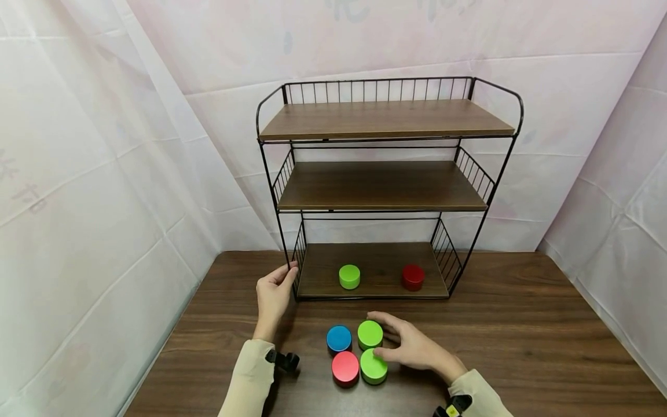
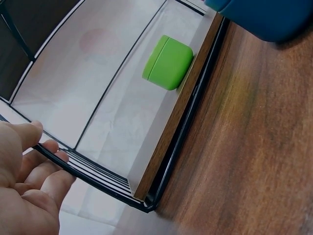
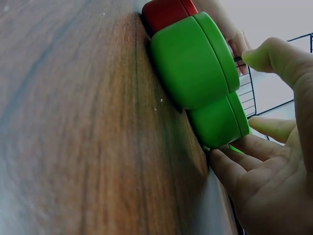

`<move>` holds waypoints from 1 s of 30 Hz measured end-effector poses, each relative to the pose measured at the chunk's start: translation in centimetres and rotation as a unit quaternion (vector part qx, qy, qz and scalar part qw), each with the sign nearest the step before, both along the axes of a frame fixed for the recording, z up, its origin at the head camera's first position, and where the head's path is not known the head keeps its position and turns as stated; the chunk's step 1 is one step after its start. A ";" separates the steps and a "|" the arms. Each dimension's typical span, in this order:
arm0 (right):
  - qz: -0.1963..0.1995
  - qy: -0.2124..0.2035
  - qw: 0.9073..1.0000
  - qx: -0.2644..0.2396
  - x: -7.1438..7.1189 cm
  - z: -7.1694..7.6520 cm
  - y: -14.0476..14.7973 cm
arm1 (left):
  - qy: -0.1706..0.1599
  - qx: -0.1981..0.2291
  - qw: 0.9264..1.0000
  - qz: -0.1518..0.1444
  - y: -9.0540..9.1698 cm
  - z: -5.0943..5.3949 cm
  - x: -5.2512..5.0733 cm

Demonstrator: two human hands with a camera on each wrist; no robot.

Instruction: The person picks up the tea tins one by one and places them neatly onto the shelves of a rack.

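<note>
The left hand (image 1: pixel 274 294) holds the front left post of the black wire shelf rack, its thumb and fingers round the wire in the left wrist view (image 2: pixel 36 178). On the table, the right hand (image 1: pixel 417 346) is at two green round containers, one farther back (image 1: pixel 370 335) and one nearer (image 1: pixel 373 366). Its thumb is at the nearer one's edge and its fingers reach beside the farther one; whether it grips either cannot be told. Left of them stand a blue container (image 1: pixel 339 339) and a pink-red one (image 1: pixel 345 368).
On the bottom shelf (image 1: pixel 385 255) sit a green container (image 1: pixel 350 277) and a dark red one (image 1: pixel 413 277). Above are the middle shelf (image 1: pixel 380 185) and top shelf (image 1: pixel 385 119). White cloth (image 1: pixel 104 145) hangs behind and at both sides of the wooden table (image 1: pixel 521 324).
</note>
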State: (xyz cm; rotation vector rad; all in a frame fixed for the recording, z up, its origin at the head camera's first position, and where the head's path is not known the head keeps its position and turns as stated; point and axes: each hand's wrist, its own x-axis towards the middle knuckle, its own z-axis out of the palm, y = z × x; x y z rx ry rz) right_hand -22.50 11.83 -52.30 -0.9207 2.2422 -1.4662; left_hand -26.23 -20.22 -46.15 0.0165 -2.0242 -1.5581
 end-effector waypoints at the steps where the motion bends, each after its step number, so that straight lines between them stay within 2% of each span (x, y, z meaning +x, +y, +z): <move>1: 0.001 -0.002 1.000 -0.001 0.0 0.0 0.0 | 0.000 0.000 1.000 0.001 0.0 0.0 0.0; 9: -0.002 -0.010 1.000 -0.002 -0.1 0.0 -0.1 | -0.006 -0.003 1.000 0.006 0.0 0.0 0.0; 30: -0.012 0.015 1.000 0.008 -0.4 -0.3 0.0 | -0.012 -0.003 1.000 0.008 0.1 0.2 0.1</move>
